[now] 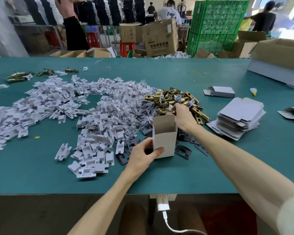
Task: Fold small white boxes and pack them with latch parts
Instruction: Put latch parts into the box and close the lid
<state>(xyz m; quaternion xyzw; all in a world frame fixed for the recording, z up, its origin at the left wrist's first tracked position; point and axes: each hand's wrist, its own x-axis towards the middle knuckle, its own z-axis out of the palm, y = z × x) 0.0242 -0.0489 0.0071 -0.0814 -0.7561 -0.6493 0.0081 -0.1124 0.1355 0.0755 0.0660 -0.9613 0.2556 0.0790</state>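
Head view: my left hand (pixel 143 155) grips the folded box (pixel 165 138) upright on the worktop (pixel 159 180), its top open. My right hand (pixel 182 114) pinches a brass latch (pixel 165 111) in the pile just behind. I judge this is the packing step; next the latch must go down into the opening.

Teal table (pixel 159 175), brass latches (pixel 175 100), green crates (pixel 215 26)

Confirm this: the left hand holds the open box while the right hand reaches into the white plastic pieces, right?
Not quite. In the head view the left hand holds the open box, but the right hand reaches into the brass latches.
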